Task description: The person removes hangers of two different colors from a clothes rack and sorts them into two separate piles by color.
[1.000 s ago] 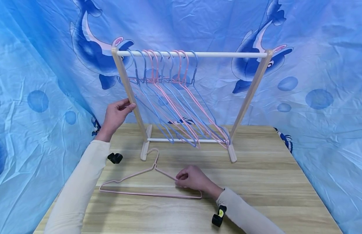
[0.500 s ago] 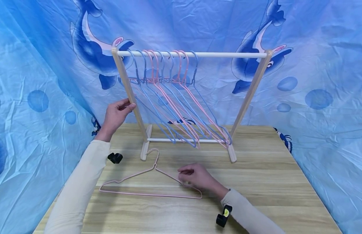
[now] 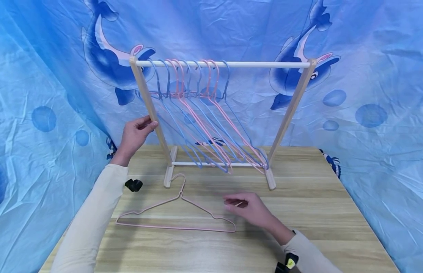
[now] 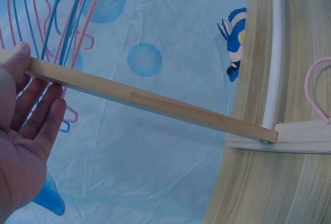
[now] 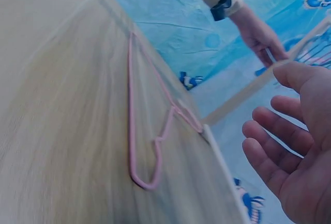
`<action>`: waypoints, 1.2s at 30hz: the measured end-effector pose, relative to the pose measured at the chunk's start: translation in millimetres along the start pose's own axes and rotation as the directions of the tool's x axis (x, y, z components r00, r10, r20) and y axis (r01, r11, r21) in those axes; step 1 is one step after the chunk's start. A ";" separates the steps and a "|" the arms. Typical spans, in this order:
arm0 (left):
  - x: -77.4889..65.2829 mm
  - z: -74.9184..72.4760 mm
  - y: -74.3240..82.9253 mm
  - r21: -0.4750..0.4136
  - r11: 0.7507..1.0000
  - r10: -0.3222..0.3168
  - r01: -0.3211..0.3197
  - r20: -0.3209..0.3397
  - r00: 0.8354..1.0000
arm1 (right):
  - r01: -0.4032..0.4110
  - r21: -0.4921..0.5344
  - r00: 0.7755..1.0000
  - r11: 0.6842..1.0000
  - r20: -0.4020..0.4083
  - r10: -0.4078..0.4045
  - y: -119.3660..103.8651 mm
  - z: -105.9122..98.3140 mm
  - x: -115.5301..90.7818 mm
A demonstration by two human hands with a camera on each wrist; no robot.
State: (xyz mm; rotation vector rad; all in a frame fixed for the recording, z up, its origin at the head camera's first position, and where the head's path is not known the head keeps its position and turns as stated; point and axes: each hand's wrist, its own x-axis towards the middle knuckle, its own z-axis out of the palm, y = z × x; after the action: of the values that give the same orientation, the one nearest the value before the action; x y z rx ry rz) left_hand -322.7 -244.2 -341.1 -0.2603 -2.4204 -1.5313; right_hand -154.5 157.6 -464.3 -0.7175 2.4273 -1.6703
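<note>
My left hand (image 3: pixel 134 135) holds the left wooden post (image 3: pixel 162 141) of a small clothes rack, thumb on its near face. The left wrist view shows the fingers (image 4: pixel 48 115) passing under and behind that post. A pink clothes hanger (image 3: pixel 177 228) lies flat on the table in front of the rack, its hook toward the rack's left foot. To the right of this hanger, and apart from it, my right hand (image 3: pixel 251 209) hovers with nothing in it. Its fingers are loosely bent in the right wrist view. Several blue and pink hangers (image 3: pixel 228 81) hang from the rack's white rod (image 3: pixel 262 64).
The wooden table (image 3: pixel 320 204) runs up to a blue curtain (image 3: pixel 375 83) with printed dolphins. The rack's right post (image 3: pixel 290 110) and a lower white bar (image 3: pixel 216 164) stand behind the hanger. Black straps (image 3: pixel 134 185) sit at both wrists.
My right hand has let go of the hanger on the table and moved right, away from it. That hanger stays in place. My left hand keeps its hold on the post.
</note>
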 end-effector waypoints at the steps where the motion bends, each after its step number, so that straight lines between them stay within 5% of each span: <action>1: -0.3 -0.2 -0.2 0.000 1.000 0.001 -0.001 0.000 1.000 | 0.001 -0.003 1.000 1.000 -0.009 -0.001 -1.8 -4.2 -4.4; 18: -2.0 -2.6 -1.6 0.018 1.000 -0.002 0.002 -0.014 1.000 | -0.054 -0.228 0.990 0.972 -0.143 0.022 -39.0 -88.8 -50.3; 28: -1.6 -1.0 0.4 0.015 1.000 0.006 -0.006 -0.012 1.000 | -0.060 -0.357 0.975 0.932 -0.221 -0.022 -69.7 -133.4 -43.3; 36: 0.2 -0.3 -0.1 0.013 1.000 0.006 -0.006 0.000 1.000 | -0.048 -0.424 0.974 0.904 -0.220 -0.051 -96.2 -155.5 -18.2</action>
State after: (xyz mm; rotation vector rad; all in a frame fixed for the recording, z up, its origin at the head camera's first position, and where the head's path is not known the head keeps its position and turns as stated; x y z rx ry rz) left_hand -322.9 -244.5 -341.0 -0.2646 -2.4266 -1.5122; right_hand -161.8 271.1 -319.8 -0.5975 3.0050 -1.2838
